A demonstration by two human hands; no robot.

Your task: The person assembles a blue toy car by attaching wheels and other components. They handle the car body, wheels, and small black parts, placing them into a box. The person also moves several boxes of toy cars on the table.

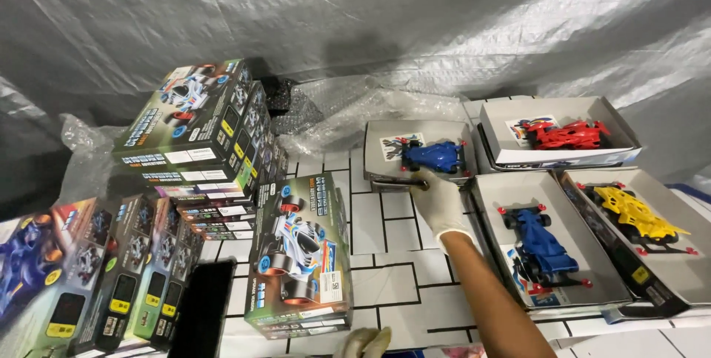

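On the tiled tabletop: gloved right hand [438,206] at a tray w/ blue car.
L to R: stacked toy boxes [204,136], upright box [300,265], left hand [364,342] at bottom edge, grip can't tell; right arm stretched fwd, fingers clamped on front edge of grey tray [385,152] holding blue car [433,156]; red car tray [559,136] beyond.

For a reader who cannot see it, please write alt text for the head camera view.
A gloved right hand touches the front edge of an open grey box holding a blue toy race car. Three more open boxes to its right hold red, blue and yellow cars; stacked printed cartons stand left.
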